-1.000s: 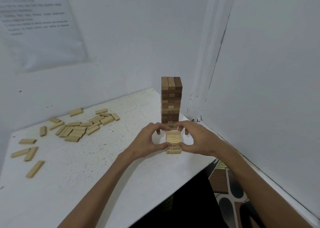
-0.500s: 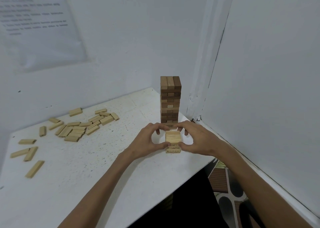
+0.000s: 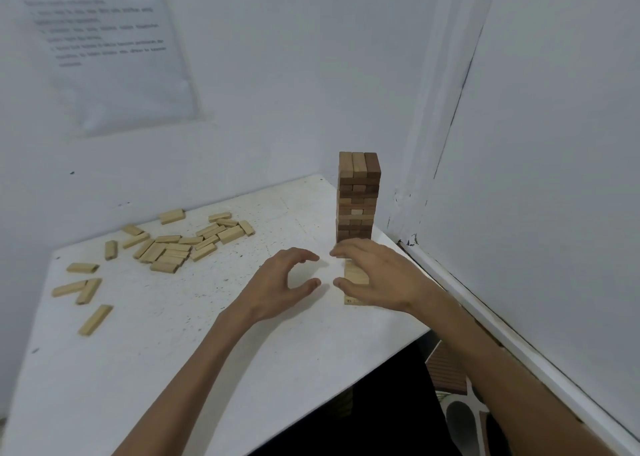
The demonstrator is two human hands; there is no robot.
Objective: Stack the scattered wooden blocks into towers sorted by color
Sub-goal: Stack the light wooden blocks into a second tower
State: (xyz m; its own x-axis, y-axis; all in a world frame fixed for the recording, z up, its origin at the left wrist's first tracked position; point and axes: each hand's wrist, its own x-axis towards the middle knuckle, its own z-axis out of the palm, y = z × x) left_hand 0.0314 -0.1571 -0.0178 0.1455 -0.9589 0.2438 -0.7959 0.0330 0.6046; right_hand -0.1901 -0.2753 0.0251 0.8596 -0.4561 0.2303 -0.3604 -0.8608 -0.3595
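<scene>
Light wooden blocks (image 3: pixel 172 249) lie loose at the middle left of the frame, well apart from both hands. Most are in a heap with their long axes running from lower left to upper right, and a few strays sit nearer the left edge, a single block (image 3: pixel 95 319) lowest of all. Right of centre the dark tower (image 3: pixel 358 199) stands upright near the corner of the walls, and just in front of it, towards the camera, is the low light stack (image 3: pixel 356 275), partly hidden. The right hand (image 3: pixel 381 275) lies over that stack, fingers gently curved, with thumb and fingertips reaching past its left side; whether they touch or grip the wood I cannot tell. The left hand (image 3: pixel 268 293) is beside it to the left, clear of the stack, its thumb and fingers bent in a loose C round nothing, above the bare worktop (image 3: pixel 207 369). As I judge it, the next move is to fetch another light block, and that turns on one fact: the heap lies to the left and farther up the frame, on the left hand's side, so that hand is nearer. Blocks at the heap's near edge lie slantwise to the reach, so the wrist would probably need turning to take one across its narrow width.
</scene>
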